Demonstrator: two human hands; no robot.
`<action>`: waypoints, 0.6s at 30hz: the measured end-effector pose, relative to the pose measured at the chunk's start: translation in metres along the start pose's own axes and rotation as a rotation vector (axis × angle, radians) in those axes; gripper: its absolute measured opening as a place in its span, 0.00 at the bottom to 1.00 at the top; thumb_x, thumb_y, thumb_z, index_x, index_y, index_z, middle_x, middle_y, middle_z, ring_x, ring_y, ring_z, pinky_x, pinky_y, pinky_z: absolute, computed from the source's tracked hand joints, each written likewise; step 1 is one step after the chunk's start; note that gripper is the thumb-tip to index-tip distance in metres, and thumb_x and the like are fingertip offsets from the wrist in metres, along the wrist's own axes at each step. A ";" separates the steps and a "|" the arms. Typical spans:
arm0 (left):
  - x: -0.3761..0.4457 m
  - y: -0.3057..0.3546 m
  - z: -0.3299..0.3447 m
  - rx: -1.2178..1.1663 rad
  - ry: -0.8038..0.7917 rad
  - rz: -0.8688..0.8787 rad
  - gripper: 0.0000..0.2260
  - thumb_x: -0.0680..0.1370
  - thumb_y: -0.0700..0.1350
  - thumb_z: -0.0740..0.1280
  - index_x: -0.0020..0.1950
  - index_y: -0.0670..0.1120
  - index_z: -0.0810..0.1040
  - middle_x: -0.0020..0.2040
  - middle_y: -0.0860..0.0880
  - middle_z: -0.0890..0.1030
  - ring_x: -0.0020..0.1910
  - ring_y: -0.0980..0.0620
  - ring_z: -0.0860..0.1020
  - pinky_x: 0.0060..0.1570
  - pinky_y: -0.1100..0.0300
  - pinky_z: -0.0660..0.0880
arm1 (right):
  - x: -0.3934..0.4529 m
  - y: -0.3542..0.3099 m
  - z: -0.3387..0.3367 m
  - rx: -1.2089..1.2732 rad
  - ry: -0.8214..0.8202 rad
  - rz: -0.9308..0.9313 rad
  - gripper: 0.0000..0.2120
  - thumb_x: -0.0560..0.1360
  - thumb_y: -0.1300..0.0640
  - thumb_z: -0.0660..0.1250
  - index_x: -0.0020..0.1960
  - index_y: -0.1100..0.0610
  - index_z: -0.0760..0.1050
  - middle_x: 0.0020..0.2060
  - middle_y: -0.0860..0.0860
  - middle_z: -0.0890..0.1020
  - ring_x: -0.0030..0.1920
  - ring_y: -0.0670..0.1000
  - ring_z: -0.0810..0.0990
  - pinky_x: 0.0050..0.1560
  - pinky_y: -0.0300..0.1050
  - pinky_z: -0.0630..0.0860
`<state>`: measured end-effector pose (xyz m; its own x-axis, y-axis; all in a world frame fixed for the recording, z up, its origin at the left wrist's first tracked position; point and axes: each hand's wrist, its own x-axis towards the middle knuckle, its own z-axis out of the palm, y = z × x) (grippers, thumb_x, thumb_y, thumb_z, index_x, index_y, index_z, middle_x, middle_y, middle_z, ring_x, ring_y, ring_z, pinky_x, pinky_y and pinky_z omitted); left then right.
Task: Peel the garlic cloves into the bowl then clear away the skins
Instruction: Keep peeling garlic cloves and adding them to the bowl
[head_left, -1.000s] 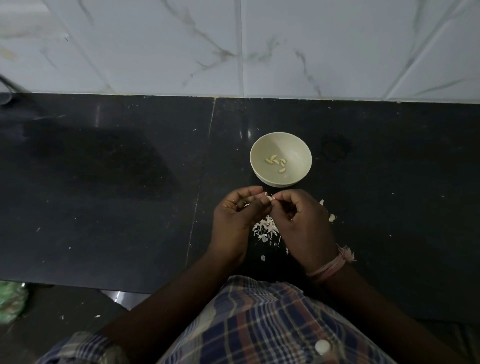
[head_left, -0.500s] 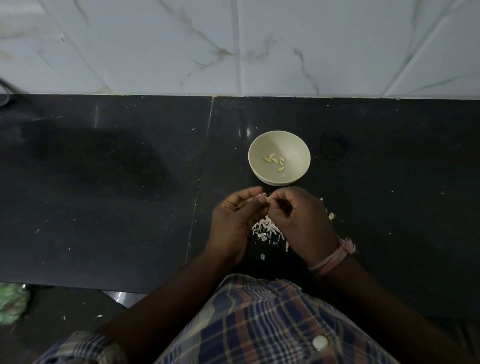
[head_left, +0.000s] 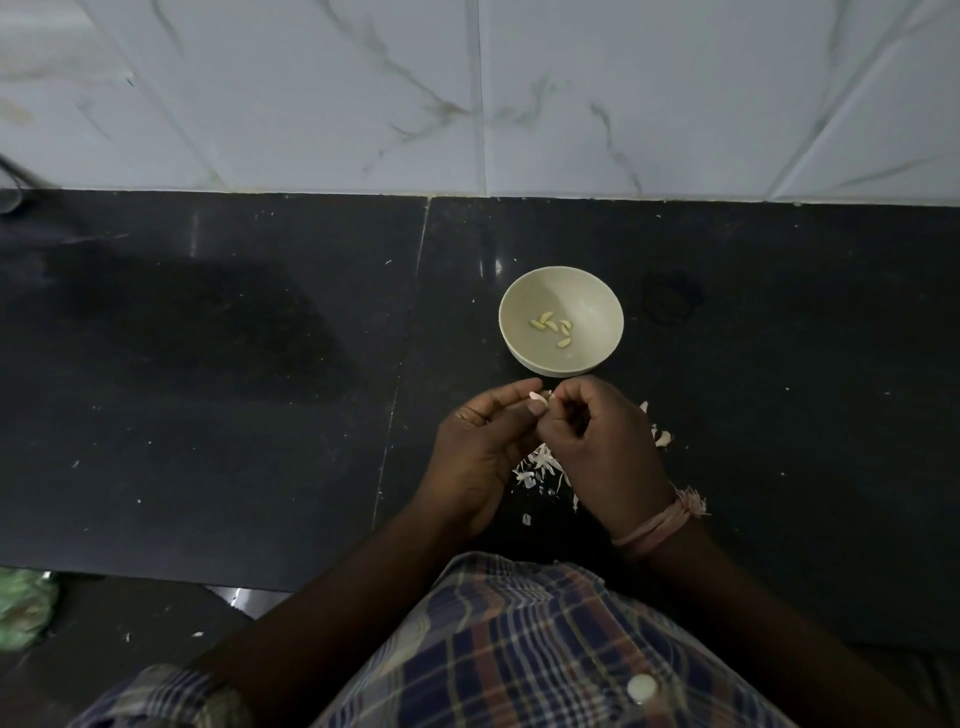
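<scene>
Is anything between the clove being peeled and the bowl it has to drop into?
Nothing visible. The garlic clove, pinched between the left hand and right hand, sits just near of the bowl, whose open top holds only peeled cloves.

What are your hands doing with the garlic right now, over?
Left hand and right hand both pinching one garlic clove, peeling. Five peeled cloves in bowl. Skins piled on counter under hands. Nothing in the way.
</scene>
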<state>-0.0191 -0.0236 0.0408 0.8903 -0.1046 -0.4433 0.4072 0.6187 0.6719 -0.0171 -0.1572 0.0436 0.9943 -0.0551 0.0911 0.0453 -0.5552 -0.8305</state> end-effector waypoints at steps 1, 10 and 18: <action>0.000 0.000 0.000 -0.004 -0.001 -0.006 0.14 0.73 0.34 0.70 0.58 0.36 0.81 0.50 0.38 0.86 0.49 0.46 0.85 0.49 0.58 0.82 | 0.000 0.000 0.000 0.012 -0.004 0.002 0.03 0.73 0.59 0.72 0.45 0.57 0.79 0.38 0.47 0.80 0.39 0.42 0.77 0.39 0.32 0.71; 0.003 0.003 0.000 0.016 -0.023 -0.019 0.11 0.78 0.31 0.66 0.58 0.38 0.82 0.53 0.39 0.85 0.50 0.47 0.84 0.52 0.59 0.81 | 0.005 0.001 0.001 0.054 0.049 0.069 0.02 0.74 0.60 0.71 0.45 0.54 0.79 0.39 0.48 0.82 0.40 0.45 0.81 0.41 0.40 0.77; 0.004 0.002 0.000 -0.072 -0.031 -0.079 0.13 0.80 0.32 0.63 0.63 0.37 0.80 0.57 0.39 0.84 0.49 0.51 0.84 0.48 0.63 0.80 | 0.004 -0.003 -0.002 0.137 0.111 0.097 0.03 0.77 0.60 0.69 0.45 0.55 0.77 0.38 0.45 0.79 0.38 0.40 0.76 0.39 0.29 0.69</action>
<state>-0.0146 -0.0226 0.0408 0.8623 -0.1785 -0.4740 0.4618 0.6615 0.5909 -0.0132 -0.1578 0.0475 0.9783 -0.1981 0.0610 -0.0298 -0.4256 -0.9044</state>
